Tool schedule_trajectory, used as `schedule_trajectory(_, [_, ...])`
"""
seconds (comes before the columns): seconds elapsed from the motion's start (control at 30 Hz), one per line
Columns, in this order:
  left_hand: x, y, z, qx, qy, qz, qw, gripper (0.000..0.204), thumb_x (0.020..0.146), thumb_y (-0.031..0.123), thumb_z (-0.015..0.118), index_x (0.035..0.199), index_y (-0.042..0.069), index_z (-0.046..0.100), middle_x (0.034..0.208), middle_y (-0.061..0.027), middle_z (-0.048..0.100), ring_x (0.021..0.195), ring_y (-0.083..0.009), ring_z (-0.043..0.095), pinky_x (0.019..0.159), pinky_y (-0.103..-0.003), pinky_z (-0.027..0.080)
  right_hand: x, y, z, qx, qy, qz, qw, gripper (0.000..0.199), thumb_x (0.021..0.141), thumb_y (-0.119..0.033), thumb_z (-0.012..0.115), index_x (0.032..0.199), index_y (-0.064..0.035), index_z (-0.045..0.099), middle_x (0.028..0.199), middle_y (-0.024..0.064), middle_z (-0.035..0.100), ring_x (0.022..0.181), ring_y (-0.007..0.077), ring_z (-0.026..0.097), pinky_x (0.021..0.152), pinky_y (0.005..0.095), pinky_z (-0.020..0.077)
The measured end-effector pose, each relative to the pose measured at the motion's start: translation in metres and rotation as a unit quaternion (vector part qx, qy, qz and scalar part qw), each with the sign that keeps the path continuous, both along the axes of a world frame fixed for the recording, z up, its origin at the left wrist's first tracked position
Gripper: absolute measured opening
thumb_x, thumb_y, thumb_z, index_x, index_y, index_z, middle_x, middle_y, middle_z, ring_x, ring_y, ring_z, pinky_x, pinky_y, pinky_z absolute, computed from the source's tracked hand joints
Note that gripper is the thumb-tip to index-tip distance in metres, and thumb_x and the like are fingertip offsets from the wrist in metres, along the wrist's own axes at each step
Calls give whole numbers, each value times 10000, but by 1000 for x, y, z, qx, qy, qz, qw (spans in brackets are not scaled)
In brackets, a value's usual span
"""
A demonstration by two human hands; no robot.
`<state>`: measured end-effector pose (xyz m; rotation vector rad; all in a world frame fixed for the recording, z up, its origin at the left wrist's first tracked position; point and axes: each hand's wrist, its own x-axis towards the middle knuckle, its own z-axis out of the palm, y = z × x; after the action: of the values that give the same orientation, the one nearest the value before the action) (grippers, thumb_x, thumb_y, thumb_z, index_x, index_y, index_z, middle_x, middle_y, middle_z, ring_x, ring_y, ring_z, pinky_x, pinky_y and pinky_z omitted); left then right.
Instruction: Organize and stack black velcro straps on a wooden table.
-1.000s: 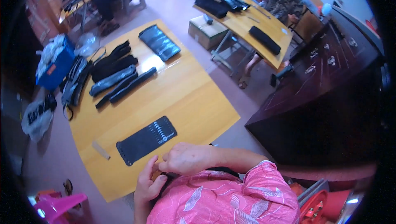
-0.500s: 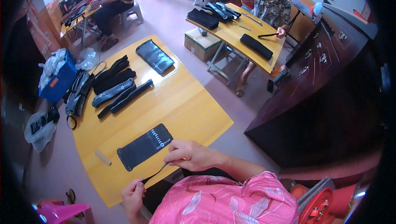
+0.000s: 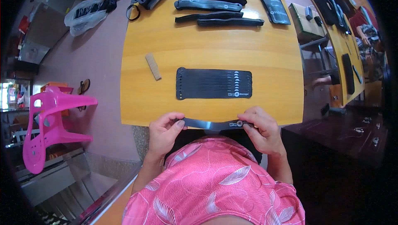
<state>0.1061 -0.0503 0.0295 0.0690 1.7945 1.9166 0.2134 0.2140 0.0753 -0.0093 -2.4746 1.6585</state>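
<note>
A black strap with pale print near its right end is stretched between my hands at the table's front edge. My left hand pinches its left end between thumb and fingers. The right end is gripped by my right hand. Just beyond, several black straps lie side by side on the wooden table, forming a flat rectangle, with holes along the left ends and print toward the right. A short tan strip rests to the left of them.
Bundles of black straps line the table's far side, with a dark plastic-wrapped pack at far right. A pink stool stands on the floor at left, below a clear bag. A person sits at another table.
The view has turned, so the table now sits square before me. My hands have come level, and the strap between them now shows its broad, printed face.
</note>
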Motion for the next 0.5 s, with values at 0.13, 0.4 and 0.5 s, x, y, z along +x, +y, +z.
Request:
schedule_trajectory(0.13, [-6, 8, 0, 69, -51, 96, 992, 192, 889, -2, 654, 1073, -37, 613, 842, -70, 653, 800, -145, 647, 715, -277, 563, -1, -3, -18, -72, -112, -127, 983, 238, 832, 7, 666, 1067, 27, 636, 900, 89, 630, 828, 151, 601, 715, 272, 487])
schedule_trajectory(0.4, [-21, 5, -11, -87, 102, 33, 990, 108, 885, 19, 683, 988, -11, 675, 831, -19, 630, 714, -74, 593, 639, -199, 485, -7, 16, -29, -175, -219, -200, 939, 148, 862, -34, 677, 997, 23, 659, 828, 3, 637, 766, 93, 575, 689, 236, 470])
schedule_trajectory(0.5, [-28, 8, -5, -106, 66, 47, 991, 127, 887, 33, 688, 1007, -8, 684, 816, -14, 636, 678, -62, 580, 614, -194, 472, -12, 19, -39, -200, -215, -191, 937, 123, 864, -37, 672, 970, 26, 674, 834, 10, 650, 754, 75, 569, 668, 228, 467])
